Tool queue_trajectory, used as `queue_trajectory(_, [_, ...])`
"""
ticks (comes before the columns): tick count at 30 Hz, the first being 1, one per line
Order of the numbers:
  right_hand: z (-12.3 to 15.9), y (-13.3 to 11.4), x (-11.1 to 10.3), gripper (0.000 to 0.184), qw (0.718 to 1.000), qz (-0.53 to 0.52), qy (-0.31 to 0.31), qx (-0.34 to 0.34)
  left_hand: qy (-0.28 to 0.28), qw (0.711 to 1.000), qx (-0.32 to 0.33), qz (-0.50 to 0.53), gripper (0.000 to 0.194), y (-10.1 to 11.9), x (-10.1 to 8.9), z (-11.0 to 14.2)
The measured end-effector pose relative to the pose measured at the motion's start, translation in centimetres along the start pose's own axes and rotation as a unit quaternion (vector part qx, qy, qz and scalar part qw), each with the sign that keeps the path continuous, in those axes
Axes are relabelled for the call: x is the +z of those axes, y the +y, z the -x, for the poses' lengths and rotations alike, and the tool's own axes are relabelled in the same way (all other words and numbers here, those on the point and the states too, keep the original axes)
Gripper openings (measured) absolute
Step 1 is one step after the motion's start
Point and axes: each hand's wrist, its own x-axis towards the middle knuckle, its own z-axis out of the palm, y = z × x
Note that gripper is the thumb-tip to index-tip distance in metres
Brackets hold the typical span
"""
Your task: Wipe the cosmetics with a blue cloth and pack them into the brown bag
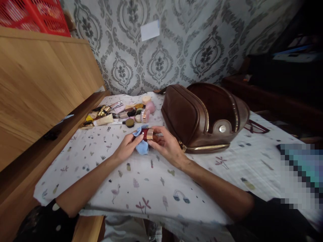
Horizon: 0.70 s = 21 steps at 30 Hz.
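Dark red jar (145, 133): short, glossy body, with a bright highlight and a smooth, wide rose-gold section (149, 134) at the right end. The jar is positioned sideways between both hands, over the printed white cover of the worktop (141, 181). Fingers of the left hand (126, 148) pinch a light blue cloth (142, 148) against the body, hiding its left end. Fingers of the right hand (170, 146) curve around the rose-gold section, thumb lowermost. A brown bag (181, 111) stands just beyond the right hand.
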Motion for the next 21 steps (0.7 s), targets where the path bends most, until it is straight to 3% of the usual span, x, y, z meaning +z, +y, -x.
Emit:
queue_trajectory(6, [0.3, -0.6, -0.5, 0.044, 0.988, 0.14, 0.031, -0.053, 0.008, 0.998, -0.023, 0.06, 0.054, -0.9, -0.3, -0.3])
queue_trajectory(14, [0.0, -0.1, -0.4, 0.063, 0.989, 0.142, 0.019, -0.038, 0.029, 0.995, -0.042, 0.088, 0.051, -1.7, -0.6, -0.3])
queue_trajectory(21, [0.0, -0.2, -0.4, 0.058, 0.99, 0.137, 0.027, -0.033, 0.041, 0.994, -0.035, 0.091, 0.045, -1.7, -0.4, -0.2])
